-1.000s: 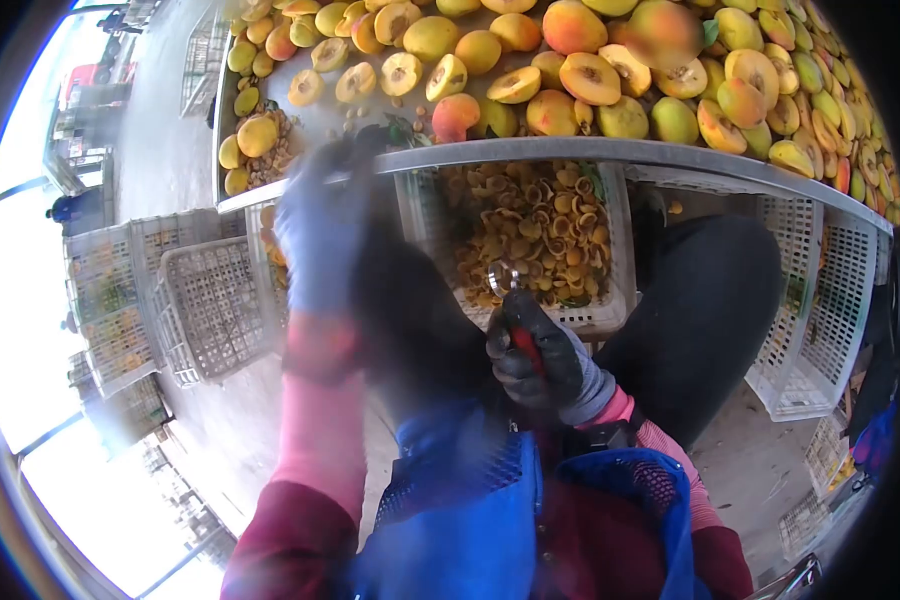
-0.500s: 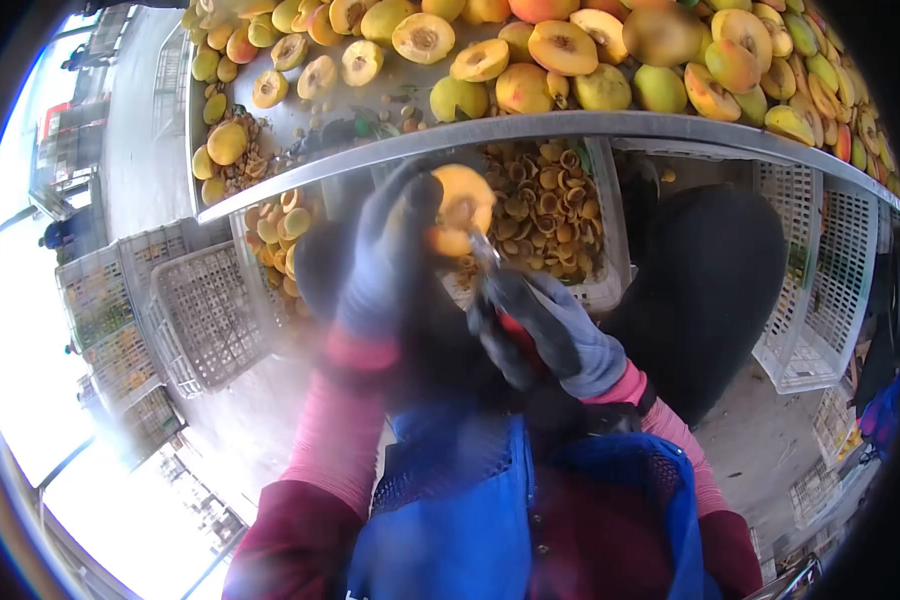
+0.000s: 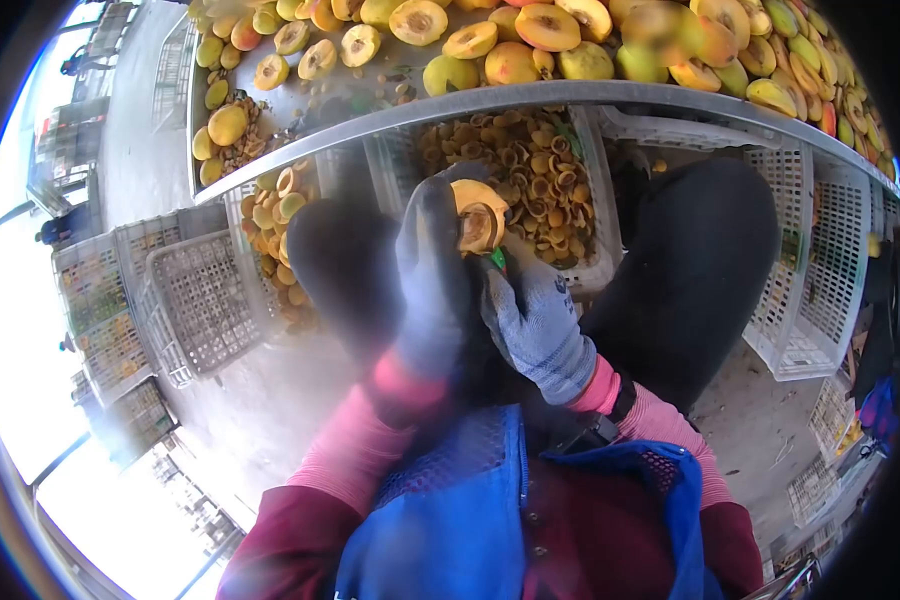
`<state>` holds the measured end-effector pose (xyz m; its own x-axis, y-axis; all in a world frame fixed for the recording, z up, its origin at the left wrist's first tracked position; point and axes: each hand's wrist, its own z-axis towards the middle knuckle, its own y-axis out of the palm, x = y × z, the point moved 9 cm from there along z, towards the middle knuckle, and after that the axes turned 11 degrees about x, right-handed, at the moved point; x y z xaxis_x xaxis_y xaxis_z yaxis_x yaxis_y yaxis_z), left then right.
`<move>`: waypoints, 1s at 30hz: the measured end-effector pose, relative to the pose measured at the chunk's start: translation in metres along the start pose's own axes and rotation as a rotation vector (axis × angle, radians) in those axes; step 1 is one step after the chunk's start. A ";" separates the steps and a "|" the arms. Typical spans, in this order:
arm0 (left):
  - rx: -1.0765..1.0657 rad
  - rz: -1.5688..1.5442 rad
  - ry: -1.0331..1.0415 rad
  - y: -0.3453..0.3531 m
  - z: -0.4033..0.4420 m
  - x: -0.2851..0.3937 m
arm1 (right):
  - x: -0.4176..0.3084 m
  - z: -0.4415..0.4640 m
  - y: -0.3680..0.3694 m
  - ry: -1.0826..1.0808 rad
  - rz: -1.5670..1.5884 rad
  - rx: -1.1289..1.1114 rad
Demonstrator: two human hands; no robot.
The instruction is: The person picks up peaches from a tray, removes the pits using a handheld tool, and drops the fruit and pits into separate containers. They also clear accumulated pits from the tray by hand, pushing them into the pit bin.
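My gloved left hand (image 3: 432,265) is wrapped round a halved yellow-orange fruit (image 3: 480,214), its cut face turned toward my right hand. My gloved right hand (image 3: 542,325) grips a small tool, whose green-and-red handle (image 3: 498,260) shows between the fingers. The tool's metal ring is at the cut face, partly hidden. Both hands are close together above my lap. Just beyond them, a white crate (image 3: 604,200) holds many hollow fruit pieces (image 3: 545,170).
A metal-edged table (image 3: 450,108) carries whole and halved fruit across the top. Crates stand at the left (image 3: 205,300) and the right (image 3: 810,270). Another crate of fruit pieces (image 3: 270,225) sits left of my knee.
My left hand has come from the table's edge to my lap with a fruit half. My right hand has turned, bringing the tool to its cut face.
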<state>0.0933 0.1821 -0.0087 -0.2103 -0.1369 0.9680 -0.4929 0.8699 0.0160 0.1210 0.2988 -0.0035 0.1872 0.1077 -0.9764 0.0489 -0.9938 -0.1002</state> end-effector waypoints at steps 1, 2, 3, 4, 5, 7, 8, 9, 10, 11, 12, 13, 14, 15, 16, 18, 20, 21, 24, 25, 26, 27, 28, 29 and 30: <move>0.020 -0.008 0.024 0.001 -0.002 0.002 | 0.001 -0.002 0.000 0.013 0.019 0.007; 0.040 -0.016 0.050 0.001 -0.003 0.005 | 0.003 -0.003 0.001 0.025 0.038 0.013; 0.026 0.001 0.069 0.002 -0.005 0.007 | 0.003 -0.004 0.000 0.032 0.043 0.008; 0.012 0.018 0.089 0.003 -0.006 0.009 | 0.004 -0.004 0.000 0.039 0.049 0.003; -0.002 0.037 0.106 0.004 -0.007 0.011 | 0.004 -0.005 0.000 0.044 0.041 -0.016; -0.009 0.033 0.108 0.007 -0.010 0.014 | 0.005 -0.008 0.000 0.042 0.077 -0.038; -0.012 0.032 0.108 0.007 -0.011 0.016 | 0.007 -0.009 0.001 0.035 0.121 -0.043; -0.024 0.057 0.095 0.008 -0.012 0.017 | 0.005 -0.010 -0.001 0.009 0.128 -0.039; -0.038 0.079 0.083 0.009 -0.012 0.019 | 0.003 -0.011 -0.002 -0.017 0.135 -0.035; -0.051 0.101 0.070 0.010 -0.013 0.020 | -0.003 -0.011 -0.006 -0.061 0.103 -0.022; -0.047 0.129 0.073 0.011 -0.015 0.023 | -0.003 -0.013 -0.007 -0.067 0.089 -0.020; -0.044 0.156 0.078 0.011 -0.017 0.025 | -0.002 -0.015 -0.008 -0.074 0.076 -0.019; -0.041 0.183 0.083 0.011 -0.018 0.026 | 0.004 -0.017 -0.006 -0.045 0.083 -0.030; -0.023 0.134 0.076 0.010 -0.019 0.026 | 0.006 -0.018 -0.006 -0.047 0.093 -0.004; -0.005 0.084 0.070 0.010 -0.020 0.024 | 0.009 -0.020 -0.006 -0.050 0.103 0.021; 0.026 -0.001 0.044 0.009 -0.023 0.020 | 0.003 -0.022 -0.009 -0.119 0.126 0.138; 0.049 -0.071 0.010 0.009 -0.023 0.016 | -0.006 -0.018 -0.009 -0.117 0.066 0.089; 0.041 -0.063 0.034 0.009 -0.022 0.018 | -0.009 -0.016 -0.010 -0.114 0.036 0.067; -0.001 0.001 0.098 0.010 -0.022 0.022 | -0.012 -0.018 -0.010 -0.121 0.054 0.066; -0.027 0.046 0.118 0.009 -0.022 0.024 | -0.007 -0.019 -0.006 -0.074 0.105 0.026; -0.054 0.092 0.138 0.008 -0.021 0.026 | 0.000 -0.020 -0.002 -0.028 0.157 -0.013; -0.084 0.113 0.160 0.009 -0.021 0.027 | 0.003 -0.022 0.000 -0.004 0.199 -0.032; -0.113 0.133 0.183 0.011 -0.021 0.028 | 0.007 -0.023 0.002 0.021 0.241 -0.050; -0.141 0.152 0.206 0.012 -0.020 0.030 | 0.007 -0.025 0.002 0.023 0.273 -0.051; -0.203 0.164 0.235 0.016 -0.020 0.032 | 0.004 -0.025 0.001 -0.060 0.230 -0.044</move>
<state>0.0955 0.2007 0.0276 -0.0611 0.1050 0.9926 -0.2859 0.9509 -0.1181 0.1460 0.2985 -0.0029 0.1401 -0.1248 -0.9822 0.0548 -0.9895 0.1335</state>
